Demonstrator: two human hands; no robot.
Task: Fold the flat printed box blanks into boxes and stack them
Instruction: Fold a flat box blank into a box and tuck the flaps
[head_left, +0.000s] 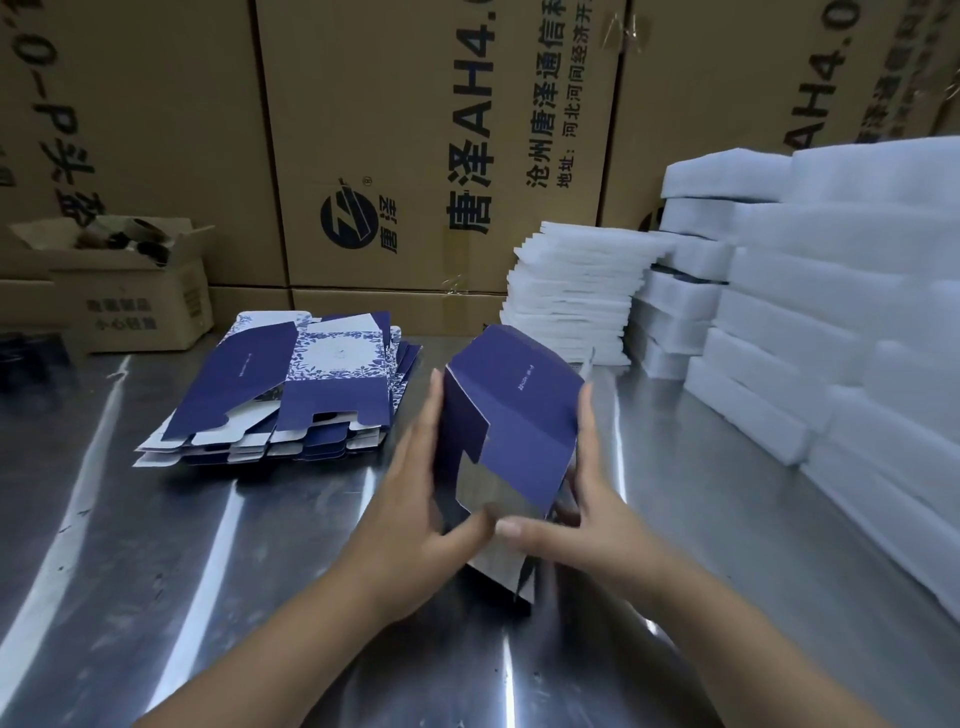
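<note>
Head view: left hand (415, 499) and right hand (592, 514) clasp a half-folded blue box (524, 410); open carton (145, 296) holds dark items.

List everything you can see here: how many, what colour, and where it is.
half-folded dark blue printed cardboard box: one, dark blue, centre, held above the table.
pile of flat blue-and-white printed box blanks: one pile, blue and white, on the table, left of centre.
stack of thin white foam sheets: one stack, white, back, right of centre.
thick white foam blocks: many, white, stacked along the right.
large brown cardboard cartons: at least three, brown with black print, behind the table.
small open brown carton: one, brown, back left.
shiny metal table: one, silver, fills the foreground.
left hand: one, grips the box's left side.
right hand: one, grips the box's right side.
</note>
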